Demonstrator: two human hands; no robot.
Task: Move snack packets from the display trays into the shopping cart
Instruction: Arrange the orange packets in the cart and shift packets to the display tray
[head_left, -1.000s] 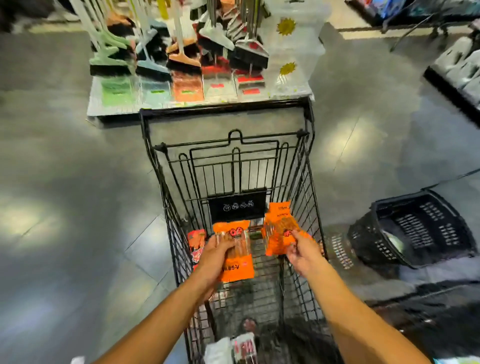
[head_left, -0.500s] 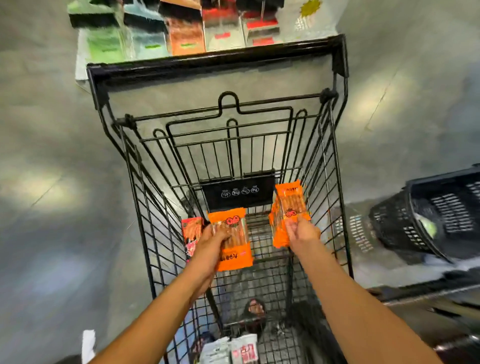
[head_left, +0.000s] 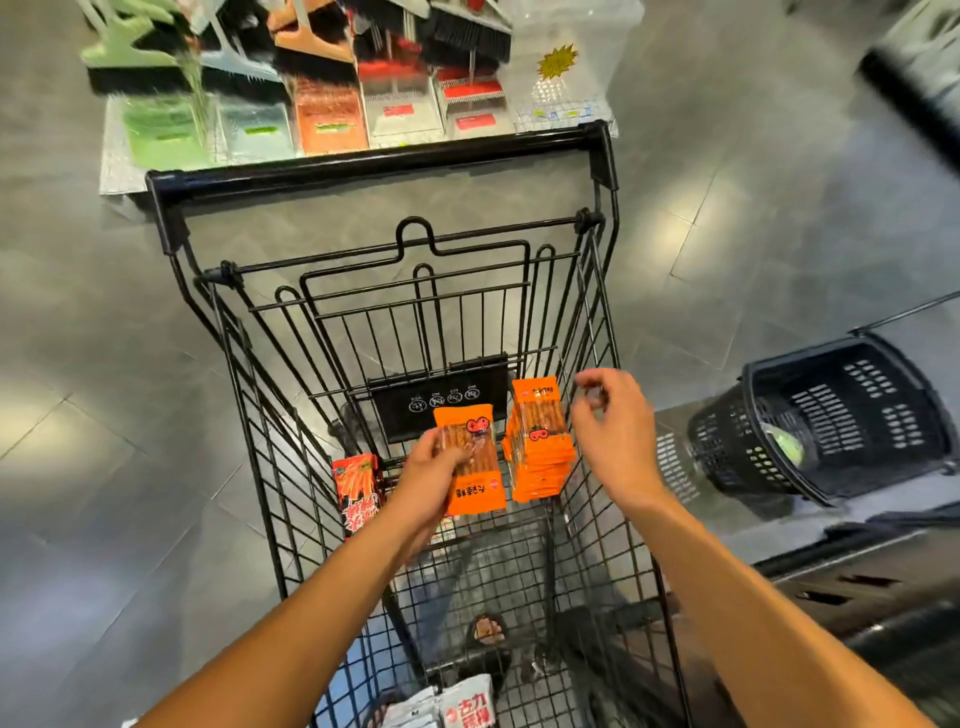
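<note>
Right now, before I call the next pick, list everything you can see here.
cart: one, black wire, centre.
orange packet: one, orange, in left hand's grip.
packet stack: one, orange, within cart, beside right hand, unheld.
red packet: one, red, at cart's left wall.
white packets: several, white, cart's near end.
basket: one, black, floor right of cart.
brooms and dustpans: several, mixed colours, display beyond cart.
left hand: one, grip on orange packet.
right hand: one, empty, fingers loosely curled, above cart.

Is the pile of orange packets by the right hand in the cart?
In. The pile of orange packets sits inside the shopping cart wire walls; the right hand is apart from it, holding nothing.
</note>
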